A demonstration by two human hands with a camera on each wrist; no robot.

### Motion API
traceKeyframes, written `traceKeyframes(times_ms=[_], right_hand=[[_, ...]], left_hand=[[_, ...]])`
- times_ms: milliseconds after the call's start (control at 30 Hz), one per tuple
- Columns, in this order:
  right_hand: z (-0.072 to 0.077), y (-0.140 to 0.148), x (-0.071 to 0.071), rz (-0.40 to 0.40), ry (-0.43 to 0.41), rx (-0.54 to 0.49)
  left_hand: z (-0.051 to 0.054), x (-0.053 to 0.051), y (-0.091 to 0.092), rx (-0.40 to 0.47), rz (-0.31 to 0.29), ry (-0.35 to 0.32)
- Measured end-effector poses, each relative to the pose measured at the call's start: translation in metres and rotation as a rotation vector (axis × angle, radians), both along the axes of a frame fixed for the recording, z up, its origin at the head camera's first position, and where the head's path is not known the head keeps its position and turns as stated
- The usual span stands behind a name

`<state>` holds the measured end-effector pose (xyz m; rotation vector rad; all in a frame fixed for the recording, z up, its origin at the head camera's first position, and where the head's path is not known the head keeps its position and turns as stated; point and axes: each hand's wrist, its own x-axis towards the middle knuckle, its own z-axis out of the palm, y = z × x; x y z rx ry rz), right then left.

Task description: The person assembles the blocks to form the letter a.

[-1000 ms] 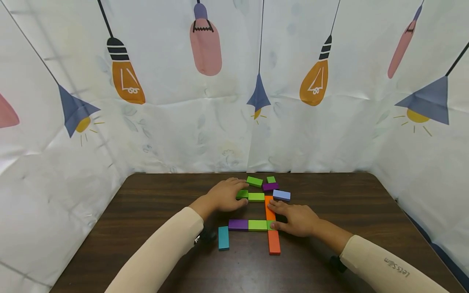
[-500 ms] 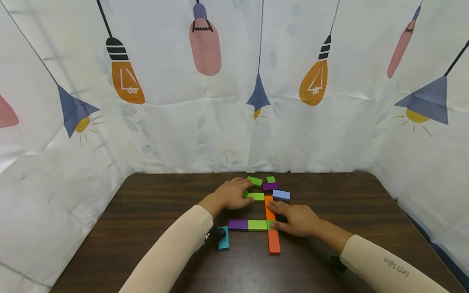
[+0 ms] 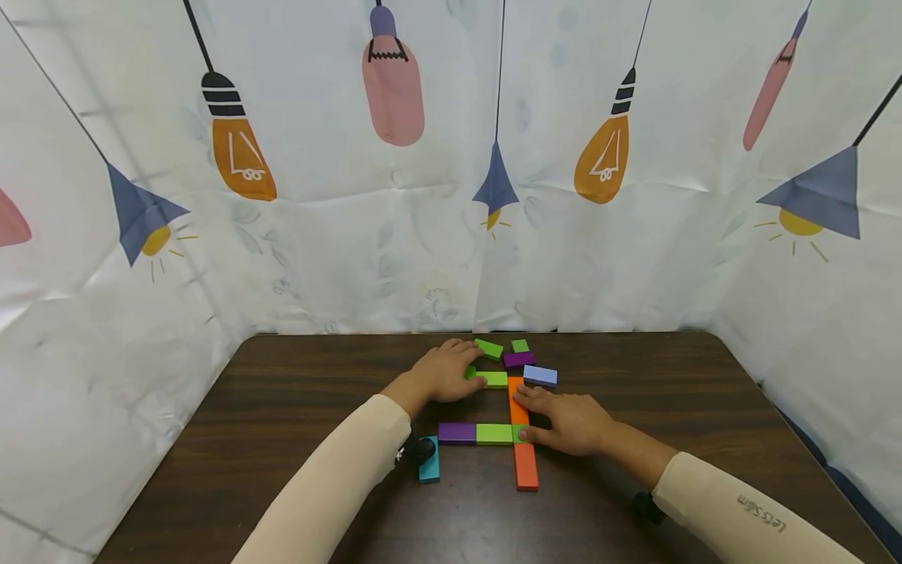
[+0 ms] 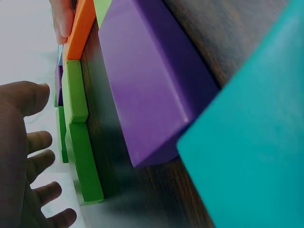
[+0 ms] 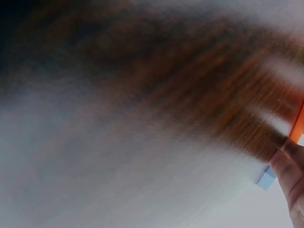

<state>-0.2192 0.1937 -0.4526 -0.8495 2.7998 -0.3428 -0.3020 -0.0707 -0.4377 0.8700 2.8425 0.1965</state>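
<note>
- Cloth printed with bulbs and lampshades hangs behind the dark wood-grain surface on my head feed.
- Teal block lies near the left sleeve; a black wrist device hides part of it from me.
- Toward the far edge I see a blue block, a dark purple block, a tiny green block and an angled green block.
- Left hand is wide, fingers apart, blocking my head view of most of a darker green block; I cannot tell whether they touch.
- Right hand lies relaxed, thumb well apart, its fingers on the orange block and its thumb over the small green block, partly covering both.
- Orange block is bright and oblong, right of centre, pointing lengthwise toward the far edge. A lime block sits beside its far end, end to end with the darker green block.
- Small green block separates it from a red-orange block; a light green block and a purple block continue leftward in a straight row.
</note>
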Motion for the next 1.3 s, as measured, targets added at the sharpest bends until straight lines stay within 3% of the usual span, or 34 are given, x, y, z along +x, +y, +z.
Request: traceKeyframes(times_ms=[400,1033,1300], right_hand=[[-0.003,0.001,0.000,0.017,0.034,-0.011],[-0.003,0.001,0.001,0.024,0.052,-0.017],[-0.004,0.000,0.001,0.016,0.049,-0.009]], left_hand=[[0.000,-0.002,-0.002,-0.004,0.046,-0.024],[-0.002,-0.010,-0.050,-0.076,0.139,0.046],[0.001,-0.008,-0.068,-0.068,0.156,0.035]])
